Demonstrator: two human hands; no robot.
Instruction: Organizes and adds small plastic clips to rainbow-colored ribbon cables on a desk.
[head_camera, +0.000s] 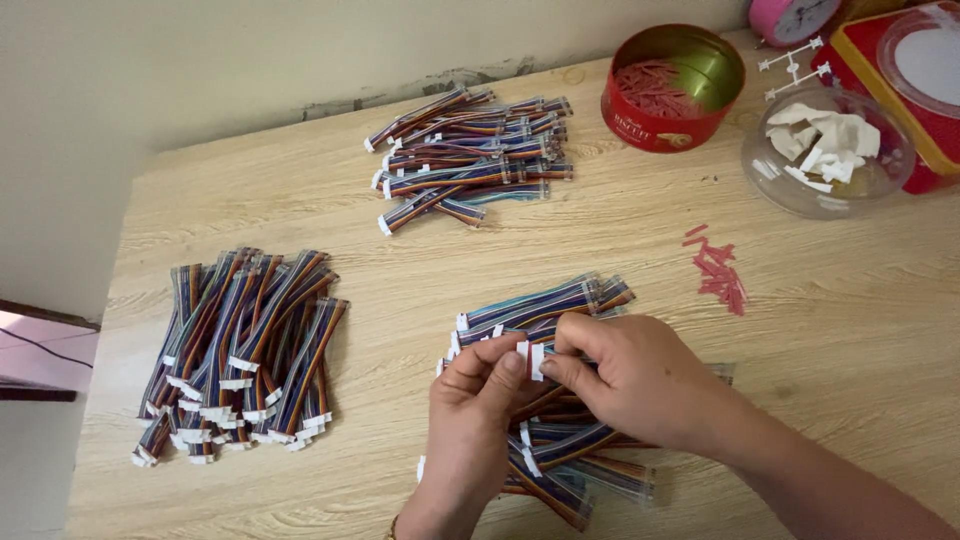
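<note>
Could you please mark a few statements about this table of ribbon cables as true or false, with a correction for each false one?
1. Both hands pinch a white connector between them. True.
2. The red round tin is closed with a lid. False: it stands open, with red pieces inside.
3. A pile of ribbon cables lies to the left of the left hand. True.
4. The clear jar holds red pieces. False: it holds white pieces.
5. The right hand rests flat on bare table. False: it is over cables, gripping the connector.

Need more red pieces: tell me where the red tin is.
In the head view, the round red tin stands at the table's far right, beside the clear plastic bowl.
</note>
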